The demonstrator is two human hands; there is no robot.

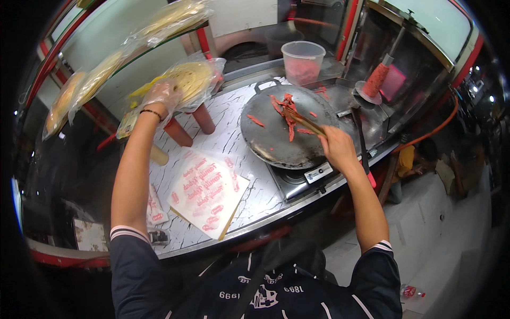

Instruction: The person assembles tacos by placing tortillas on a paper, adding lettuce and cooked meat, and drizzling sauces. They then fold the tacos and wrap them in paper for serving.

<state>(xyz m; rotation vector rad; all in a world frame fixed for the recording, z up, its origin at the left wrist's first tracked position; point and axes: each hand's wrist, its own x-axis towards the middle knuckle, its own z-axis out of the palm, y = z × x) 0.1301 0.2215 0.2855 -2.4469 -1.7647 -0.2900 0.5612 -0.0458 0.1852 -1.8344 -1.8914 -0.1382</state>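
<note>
My left hand [162, 98], in a thin clear plastic glove, closes at the left edge of a stack of round flatbreads [192, 78] in a clear bag. Plastic partly hides its fingertips. My right hand [337, 146] grips a wooden spatula [308, 123] whose far end touches reddish meat strips [290, 125]. These strips lie on a wide, dark round griddle pan [276, 149], heaped mostly in its upper middle, with a few loose pieces apart. Under the pan is a metal stove [297, 183].
Two red bottles [178, 132] stand below the flatbreads. Printed wrapping papers [204, 196] lie on the marbled counter [260, 199]. Behind the pan is a clear bucket [303, 64] with red contents. A vertical meat spit [376, 80] stands right; a glass shelf [154, 45] holds bagged breads.
</note>
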